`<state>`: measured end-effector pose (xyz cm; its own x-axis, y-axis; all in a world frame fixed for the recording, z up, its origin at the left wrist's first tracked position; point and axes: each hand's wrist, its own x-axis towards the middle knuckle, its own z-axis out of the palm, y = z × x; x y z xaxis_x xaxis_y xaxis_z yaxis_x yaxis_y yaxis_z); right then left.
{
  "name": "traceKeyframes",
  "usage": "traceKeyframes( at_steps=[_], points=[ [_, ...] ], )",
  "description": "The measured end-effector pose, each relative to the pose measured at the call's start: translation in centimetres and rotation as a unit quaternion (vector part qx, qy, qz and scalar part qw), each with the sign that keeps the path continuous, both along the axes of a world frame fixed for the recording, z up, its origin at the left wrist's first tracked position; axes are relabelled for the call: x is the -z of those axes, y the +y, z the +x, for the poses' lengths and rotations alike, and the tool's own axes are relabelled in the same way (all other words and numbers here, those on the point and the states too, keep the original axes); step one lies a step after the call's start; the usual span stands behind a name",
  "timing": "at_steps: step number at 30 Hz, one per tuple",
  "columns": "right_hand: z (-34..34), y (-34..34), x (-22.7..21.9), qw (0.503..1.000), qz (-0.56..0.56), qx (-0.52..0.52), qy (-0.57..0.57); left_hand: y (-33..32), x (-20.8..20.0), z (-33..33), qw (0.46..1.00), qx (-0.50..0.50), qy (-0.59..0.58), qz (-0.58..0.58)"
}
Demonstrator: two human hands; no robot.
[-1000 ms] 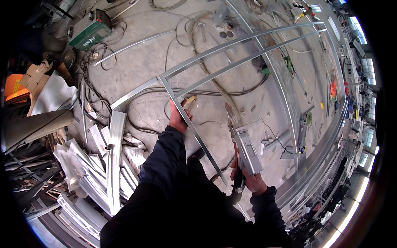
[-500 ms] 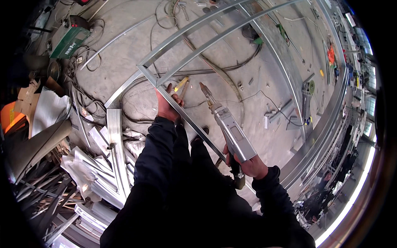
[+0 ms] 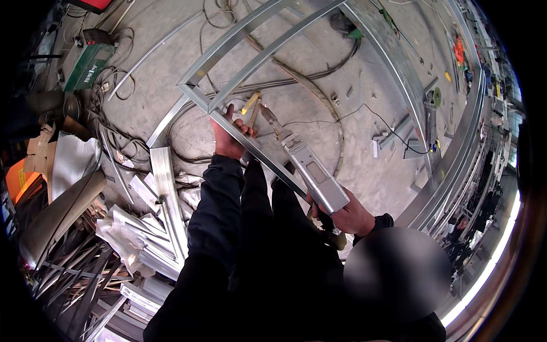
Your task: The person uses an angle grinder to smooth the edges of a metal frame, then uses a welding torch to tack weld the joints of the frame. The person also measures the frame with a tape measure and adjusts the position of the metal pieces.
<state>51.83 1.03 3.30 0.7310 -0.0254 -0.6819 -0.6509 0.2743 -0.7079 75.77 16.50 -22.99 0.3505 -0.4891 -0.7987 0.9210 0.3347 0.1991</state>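
Observation:
My left hand (image 3: 229, 137) is closed around the near bar of a silver metal frame (image 3: 268, 158), just below the joint of its crossbars. Its thumb and fingers show on the frame's inner side. In my right hand (image 3: 348, 213) is a silver welding gun (image 3: 314, 171), gripped at its rear. The gun slants up and left over the frame opening. Its narrow copper-coloured nozzle points toward the left hand, with a gap between them. On the floor beyond the nozzle lies a yellow-handled tool (image 3: 250, 103), its kind unclear.
Long frame bars (image 3: 393, 80) curve away ahead and to the right. Dark cables (image 3: 319, 74) loop over the concrete floor. A green machine (image 3: 89, 67) stands far left. Metal offcuts (image 3: 137, 239) and a brown tube (image 3: 62, 219) pile up at lower left.
The welding gun has moved up and left, its nozzle now closer to my left hand. My left hand keeps its hold on the frame. The view has shifted slightly.

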Motion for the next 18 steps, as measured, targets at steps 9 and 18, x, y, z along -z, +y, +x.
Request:
traceKeyframes(
  at_steps=[9, 18],
  points=[
    [0.6, 0.5, 0.8, 1.0, 0.015, 0.009, -0.008, 0.1, 0.8, 0.0, 1.0, -0.007, 0.013, 0.013],
    [1.4, 0.5, 1.0, 1.0, 0.017, -0.006, -0.006, 0.8, 1.9, 0.1, 0.999, -0.007, 0.012, -0.039]
  ],
)
